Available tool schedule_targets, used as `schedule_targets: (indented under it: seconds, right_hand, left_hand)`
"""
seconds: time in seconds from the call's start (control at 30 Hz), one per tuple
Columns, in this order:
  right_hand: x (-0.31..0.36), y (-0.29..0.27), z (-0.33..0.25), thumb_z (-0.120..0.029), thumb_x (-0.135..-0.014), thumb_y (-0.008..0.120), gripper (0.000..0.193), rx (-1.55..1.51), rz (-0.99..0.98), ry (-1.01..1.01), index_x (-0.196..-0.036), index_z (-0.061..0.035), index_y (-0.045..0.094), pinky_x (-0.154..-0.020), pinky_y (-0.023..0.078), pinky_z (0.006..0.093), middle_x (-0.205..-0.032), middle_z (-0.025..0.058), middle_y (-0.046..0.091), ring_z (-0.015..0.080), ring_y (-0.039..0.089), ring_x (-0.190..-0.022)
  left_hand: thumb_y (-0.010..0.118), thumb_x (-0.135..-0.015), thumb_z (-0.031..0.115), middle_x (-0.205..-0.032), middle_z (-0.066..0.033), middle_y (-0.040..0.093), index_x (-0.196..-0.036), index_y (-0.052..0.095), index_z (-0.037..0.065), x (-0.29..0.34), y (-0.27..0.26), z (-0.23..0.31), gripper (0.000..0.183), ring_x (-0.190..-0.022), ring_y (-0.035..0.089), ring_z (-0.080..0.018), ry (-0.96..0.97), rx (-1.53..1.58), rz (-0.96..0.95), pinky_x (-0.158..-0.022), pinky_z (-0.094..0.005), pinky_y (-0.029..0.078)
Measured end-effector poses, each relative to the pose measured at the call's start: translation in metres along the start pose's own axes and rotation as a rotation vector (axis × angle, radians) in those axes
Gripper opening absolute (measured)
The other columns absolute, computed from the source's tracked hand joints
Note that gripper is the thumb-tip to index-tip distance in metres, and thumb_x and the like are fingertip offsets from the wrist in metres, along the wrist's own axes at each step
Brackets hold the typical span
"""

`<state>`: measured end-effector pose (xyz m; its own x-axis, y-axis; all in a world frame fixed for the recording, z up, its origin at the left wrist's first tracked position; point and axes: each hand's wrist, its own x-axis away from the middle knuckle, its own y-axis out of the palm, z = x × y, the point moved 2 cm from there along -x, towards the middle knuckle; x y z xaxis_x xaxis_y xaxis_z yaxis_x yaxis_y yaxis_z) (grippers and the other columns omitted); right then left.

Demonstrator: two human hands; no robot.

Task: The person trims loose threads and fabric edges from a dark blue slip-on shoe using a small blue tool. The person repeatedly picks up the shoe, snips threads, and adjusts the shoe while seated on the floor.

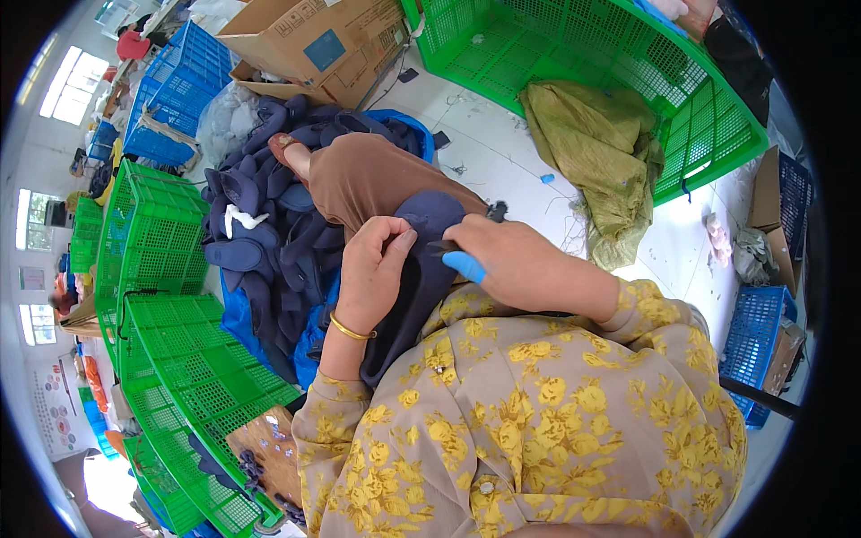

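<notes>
Sitting at the far side, an open brown cardboard box (314, 45) carries a square blue label on its flap; a smaller cardboard box (767, 211) stands at the right beside a blue crate (758, 345). The navy fabric piece (421, 269), rounded at its far end, lies over the person's brown-clad knee (377, 175) in the middle of the scene. The left hand (377, 273), a gold bangle on its wrist, presses down on the piece with fingers curled around its left edge. The right hand (507, 264) is closed around a small blue-handled tool (462, 264), its dark tip resting on the fabric. Just left of the knee, a heap of similar navy pieces (265, 242) lies on blue sheeting. Green mesh crates (170, 296) stand tilted on the left, another large green crate (574, 54) at the far right with an olive cloth (596, 152) slumped against it.
</notes>
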<state>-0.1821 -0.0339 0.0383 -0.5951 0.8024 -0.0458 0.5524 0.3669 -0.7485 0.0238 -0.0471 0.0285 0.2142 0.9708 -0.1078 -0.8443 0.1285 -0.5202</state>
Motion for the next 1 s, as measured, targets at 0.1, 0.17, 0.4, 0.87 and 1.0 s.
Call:
schedule_targets:
  seconds: [0.1, 0.17, 0.4, 0.87, 1.0]
  right_hand:
    - [-0.007, 0.012, 0.001, -0.021, -0.092, 0.057, 0.021, 0.199, -0.038, -0.038, -0.105, -0.0047, 0.053, -0.064, 0.049, 0.0485, -0.095, 0.0153, 0.059, 0.0376, 0.063, -0.075]
    - [-0.011, 0.011, -0.002, -0.018, -0.087, 0.06, 0.023, 0.247, -0.069, -0.007, -0.104, -0.0045, 0.052, -0.064, 0.049, 0.0479, -0.095, 0.0155, 0.06, 0.0366, 0.064, -0.076]
    - [-0.015, 0.013, -0.005, -0.009, -0.08, 0.061, 0.02, 0.353, 0.019, -0.019, -0.096, -0.0012, 0.052, -0.064, 0.052, 0.0409, -0.086, 0.0152, 0.062, 0.0307, 0.066, -0.073]
    - [-0.024, 0.014, -0.016, -0.01, -0.079, 0.062, 0.018, 0.486, -0.013, 0.012, -0.094, -0.0038, 0.055, -0.064, 0.055, 0.0395, -0.087, 0.0137, 0.065, 0.0287, 0.069, -0.078]
    - [-0.019, 0.01, 0.0, -0.016, -0.085, 0.062, 0.016, 0.35, 0.018, -0.024, -0.094, -0.004, 0.055, -0.065, 0.054, 0.0421, -0.084, 0.0135, 0.065, 0.0292, 0.069, -0.077]
  left_hand:
    - [0.064, -0.09, 0.007, -0.078, -0.0056, 0.057, -0.09, 0.062, 0.0, -0.001, -0.001, -0.006, 0.007, -0.068, 0.051, -0.0127, -0.048, 0.081, -0.018, -0.064, -0.0258, 0.044]
    - [0.064, -0.09, 0.007, -0.076, -0.0034, 0.056, -0.09, 0.062, -0.001, -0.001, 0.0, -0.011, 0.008, -0.068, 0.05, -0.0102, -0.087, 0.14, -0.021, -0.064, -0.0249, 0.043]
    - [0.06, -0.096, 0.01, -0.086, 0.0047, 0.058, -0.095, 0.062, 0.001, -0.002, -0.002, -0.018, 0.009, -0.081, 0.051, -0.0036, -0.198, 0.228, -0.116, -0.076, -0.0197, 0.043]
    - [0.061, -0.096, 0.009, -0.086, 0.0053, 0.058, -0.095, 0.062, 0.002, -0.001, 0.0, -0.017, 0.007, -0.08, 0.049, -0.0027, -0.207, 0.253, -0.105, -0.073, -0.0185, 0.042]
    - [0.068, -0.089, 0.007, -0.088, 0.002, 0.06, -0.099, 0.062, 0.001, -0.001, -0.007, -0.008, 0.013, -0.078, 0.053, -0.0059, -0.241, 0.438, -0.024, -0.074, -0.0219, 0.046]
